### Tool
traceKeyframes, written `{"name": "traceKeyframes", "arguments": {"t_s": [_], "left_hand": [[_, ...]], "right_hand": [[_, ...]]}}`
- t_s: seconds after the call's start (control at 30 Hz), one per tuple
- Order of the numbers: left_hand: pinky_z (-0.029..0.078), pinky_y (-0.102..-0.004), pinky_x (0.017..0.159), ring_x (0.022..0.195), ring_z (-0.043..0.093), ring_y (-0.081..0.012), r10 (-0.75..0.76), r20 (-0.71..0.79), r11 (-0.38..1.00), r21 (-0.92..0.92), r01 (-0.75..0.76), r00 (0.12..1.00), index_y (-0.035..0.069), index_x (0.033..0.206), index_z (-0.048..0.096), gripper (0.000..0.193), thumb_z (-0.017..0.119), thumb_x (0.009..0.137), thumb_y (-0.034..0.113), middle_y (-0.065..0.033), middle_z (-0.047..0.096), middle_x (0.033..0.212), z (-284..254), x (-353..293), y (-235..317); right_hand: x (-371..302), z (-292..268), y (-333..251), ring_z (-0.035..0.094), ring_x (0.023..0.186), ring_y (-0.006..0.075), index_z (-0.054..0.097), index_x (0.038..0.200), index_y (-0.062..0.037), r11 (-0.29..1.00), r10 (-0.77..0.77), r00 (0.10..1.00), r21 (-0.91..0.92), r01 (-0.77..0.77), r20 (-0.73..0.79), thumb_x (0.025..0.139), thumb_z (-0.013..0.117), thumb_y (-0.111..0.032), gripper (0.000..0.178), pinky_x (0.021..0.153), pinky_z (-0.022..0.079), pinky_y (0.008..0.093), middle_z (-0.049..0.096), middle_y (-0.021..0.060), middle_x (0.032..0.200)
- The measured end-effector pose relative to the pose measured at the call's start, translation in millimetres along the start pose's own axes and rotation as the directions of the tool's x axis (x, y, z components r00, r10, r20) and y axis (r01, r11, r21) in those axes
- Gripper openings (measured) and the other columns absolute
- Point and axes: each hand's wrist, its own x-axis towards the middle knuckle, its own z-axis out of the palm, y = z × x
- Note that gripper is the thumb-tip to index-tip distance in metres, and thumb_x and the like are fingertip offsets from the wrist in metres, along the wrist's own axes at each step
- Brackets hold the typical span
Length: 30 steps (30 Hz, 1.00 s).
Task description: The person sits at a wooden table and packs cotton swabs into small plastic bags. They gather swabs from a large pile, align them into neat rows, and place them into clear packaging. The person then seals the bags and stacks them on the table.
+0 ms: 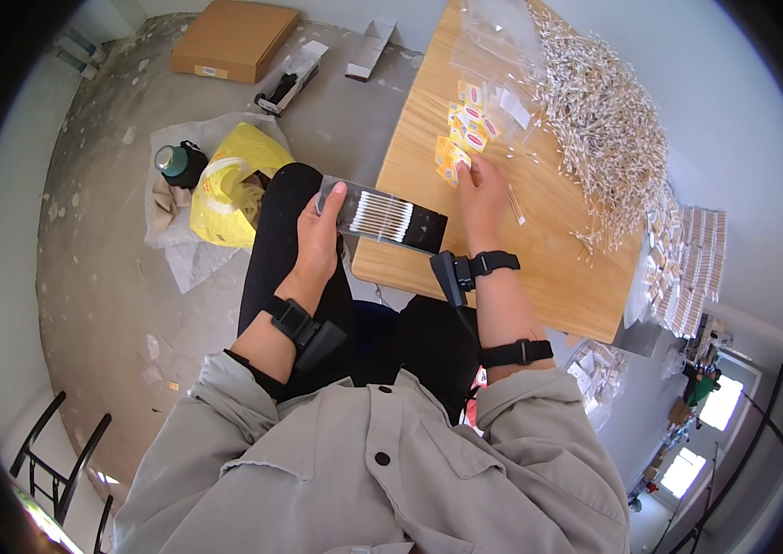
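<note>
My left hand (319, 238) grips one end of a flat packet, clear at that end and black at the other (426, 228). A neat row of white cotton swabs (380, 216) lies in it. Over the wooden table, my right hand (481, 205) has its fingers drawn together at the nearest of several small yellow and white cards (451, 159), pinching its edge. Next to that hand, a couple of loose swabs (515, 205) lie on the wood.
A large heap of loose swabs (599, 120) covers the far right of the table (558, 286). Clear plastic bags (502, 42) lie beside it. On the floor at left are a yellow bag (253, 157), a bottle (171, 161) and a cardboard box (234, 42). Bundled swab packs (694, 268) sit right.
</note>
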Motion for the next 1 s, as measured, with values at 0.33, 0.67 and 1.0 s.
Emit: {"name": "traceKeyframes", "arguments": {"t_s": [0.33, 0.67, 1.0], "left_hand": [[0.051, -0.0269, 0.082, 0.089, 0.064, -0.0102, 0.005, -0.007, 1.0, -0.015, -0.005, 1.0, 0.004, 0.109, 0.062, 0.027, 0.061, 0.097, 0.028, -0.0019, 0.068, 0.098, 0, 0, 0], [0.05, -0.0244, 0.076, 0.083, 0.063, -0.0082, 0.058, -0.018, 0.998, -0.008, -0.059, 0.998, 0.003, 0.103, 0.064, 0.019, 0.064, 0.095, 0.02, -0.0016, 0.068, 0.094, 5, -2, 1], [0.048, -0.0224, 0.074, 0.081, 0.06, -0.0062, 0.096, -0.022, 0.995, 0.044, -0.095, 0.995, 0.0, 0.102, 0.066, 0.02, 0.069, 0.093, 0.017, -0.001, 0.068, 0.092, 9, -4, -1]], "right_hand": [[-6, -18, -17, 0.068, 0.077, 0.0156, 0.062, 0.112, -0.0006, 0.911, 0.284, 0.956, 0.291, -0.291, 0.069, 0.088, 0.068, -0.01, 0.027, 0.064, 0.052, 0.0294, 0.071, 0.0119, 0.088], [-62, -49, -58, 0.053, 0.064, 0.0063, 0.061, 0.114, -0.0021, 0.61, 0.432, 0.807, 0.529, -0.59, 0.403, 0.094, 0.063, -0.016, 0.024, 0.058, 0.044, 0.0214, 0.064, 0.0016, 0.079], [-93, -29, -68, 0.065, 0.065, 0.012, 0.063, 0.103, 0.001, 0.829, 0.287, 0.917, 0.408, -0.383, 0.279, 0.091, 0.063, -0.007, 0.015, 0.06, 0.05, 0.0245, 0.069, 0.0102, 0.082]]}}
